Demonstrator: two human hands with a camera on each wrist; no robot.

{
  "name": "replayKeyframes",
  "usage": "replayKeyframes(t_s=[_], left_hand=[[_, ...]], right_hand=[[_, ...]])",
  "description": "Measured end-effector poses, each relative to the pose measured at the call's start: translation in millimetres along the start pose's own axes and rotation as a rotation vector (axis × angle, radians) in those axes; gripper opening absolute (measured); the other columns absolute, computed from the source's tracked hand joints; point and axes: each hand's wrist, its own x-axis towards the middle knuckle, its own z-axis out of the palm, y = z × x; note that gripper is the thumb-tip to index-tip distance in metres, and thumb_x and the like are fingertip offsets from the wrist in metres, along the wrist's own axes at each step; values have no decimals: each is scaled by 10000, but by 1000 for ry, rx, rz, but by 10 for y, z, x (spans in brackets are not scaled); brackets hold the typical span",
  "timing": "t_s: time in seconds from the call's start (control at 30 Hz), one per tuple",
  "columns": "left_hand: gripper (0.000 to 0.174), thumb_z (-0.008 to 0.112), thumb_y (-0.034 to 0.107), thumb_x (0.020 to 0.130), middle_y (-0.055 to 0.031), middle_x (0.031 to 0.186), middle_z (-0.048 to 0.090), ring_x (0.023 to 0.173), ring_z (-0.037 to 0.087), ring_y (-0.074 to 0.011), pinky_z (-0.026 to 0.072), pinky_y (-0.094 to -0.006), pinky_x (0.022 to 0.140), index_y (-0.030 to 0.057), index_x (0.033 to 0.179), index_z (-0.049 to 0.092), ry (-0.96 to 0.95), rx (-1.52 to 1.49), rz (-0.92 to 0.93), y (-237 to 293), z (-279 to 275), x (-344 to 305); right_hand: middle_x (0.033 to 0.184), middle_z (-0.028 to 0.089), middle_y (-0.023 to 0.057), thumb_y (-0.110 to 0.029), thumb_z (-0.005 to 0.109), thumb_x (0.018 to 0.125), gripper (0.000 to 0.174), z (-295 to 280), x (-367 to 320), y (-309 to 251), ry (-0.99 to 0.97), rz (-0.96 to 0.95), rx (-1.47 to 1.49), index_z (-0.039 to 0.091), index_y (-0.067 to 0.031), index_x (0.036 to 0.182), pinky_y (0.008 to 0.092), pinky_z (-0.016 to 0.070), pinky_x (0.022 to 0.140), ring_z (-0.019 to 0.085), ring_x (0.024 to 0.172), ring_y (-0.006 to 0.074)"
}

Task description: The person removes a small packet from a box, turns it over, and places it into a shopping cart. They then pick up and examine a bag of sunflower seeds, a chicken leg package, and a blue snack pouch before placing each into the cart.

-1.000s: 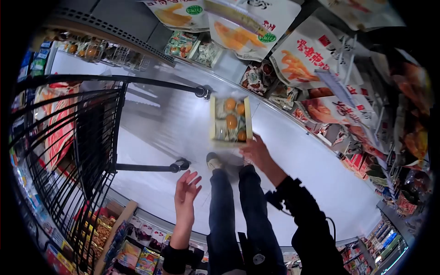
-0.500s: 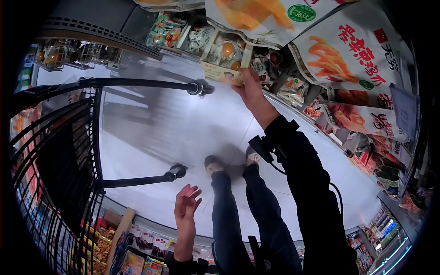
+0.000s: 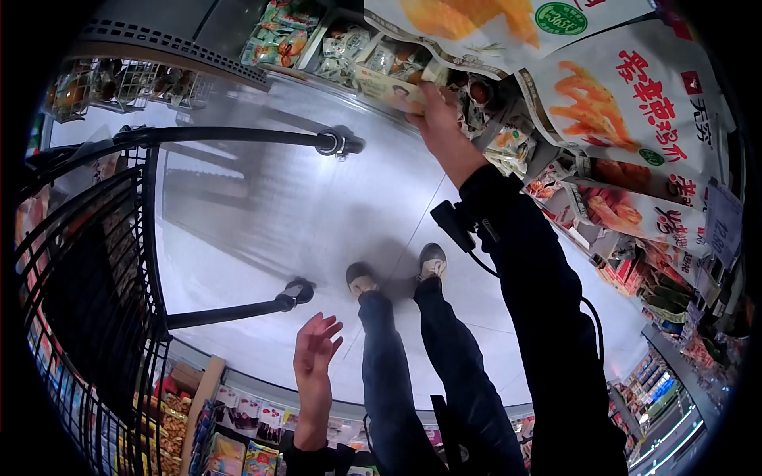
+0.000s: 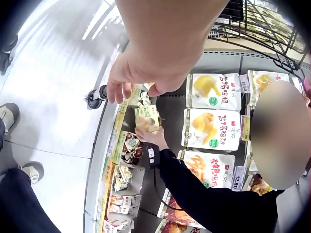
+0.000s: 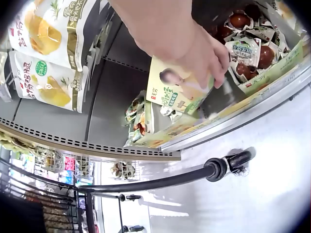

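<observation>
My right hand [image 3: 443, 131] grips the end of a pale yellow cardboard box [image 3: 389, 91], fingers bent over its edge. In the right wrist view the printed side of this box [image 5: 170, 87] faces the camera. It sits in the low front row of the shelf, between a box of wrapped brown eggs [image 5: 266, 57] and other boxes of small packets [image 3: 343, 49]. In the head view, wrapped contents show at its top. My left hand [image 3: 315, 349] hangs over the floor with loosely bent fingers, holding nothing.
A black wire shopping cart [image 3: 151, 238] stands at the left, its wheeled legs reaching across the floor. Large white snack bags [image 3: 587, 103] hang over the shelf's front row. Wire baskets [image 3: 119, 83] hang at the far left; packaged goods [image 3: 258, 456] line the near side.
The right hand has carried the box from over the floor forward into the shelf's front row. My left hand stays loosely held, and the cart has shifted slightly left in view.
</observation>
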Motion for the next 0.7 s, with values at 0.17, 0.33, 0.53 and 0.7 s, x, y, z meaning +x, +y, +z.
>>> replayKeyframes(t_s=[0.17, 0.33, 0.53, 0.7], left_hand=[[386, 448, 234, 883, -134, 1160, 483, 1072, 490, -247, 402, -350, 898, 40, 1213, 400, -10, 3, 3, 10, -16, 59], [400, 446, 231, 882, -143, 1169, 473, 1081, 482, -251, 395, -350, 902, 34, 1224, 385, -37, -7, 8, -3, 4, 86], [427, 452, 249, 881, -140, 1173, 470, 1084, 479, -249, 389, -356, 905, 30, 1238, 367, -49, 16, -9, -24, 52, 111], [429, 454, 243, 879, -137, 1175, 469, 1091, 474, -250, 386, -358, 910, 31, 1241, 363, -64, 15, -13, -63, 115, 142]], right_hand=[[1229, 355, 153, -232, 639, 716, 809, 210, -125, -22, 52, 3, 23, 135, -91, 1334, 455, 395, 874, 421, 1093, 297], [1217, 355, 161, -203, 626, 727, 768, 81, -24, 79, 24, -23, 22, 151, -89, 1320, 469, 390, 878, 405, 1094, 294], [1136, 426, 131, -215, 559, 777, 526, -82, 144, 148, -37, -24, 14, 321, -45, 1214, 432, 417, 844, 443, 1032, 250], [975, 507, 104, -211, 472, 822, 295, -230, 276, 140, -220, -108, -81, 476, -28, 1053, 305, 456, 771, 517, 867, 222]])
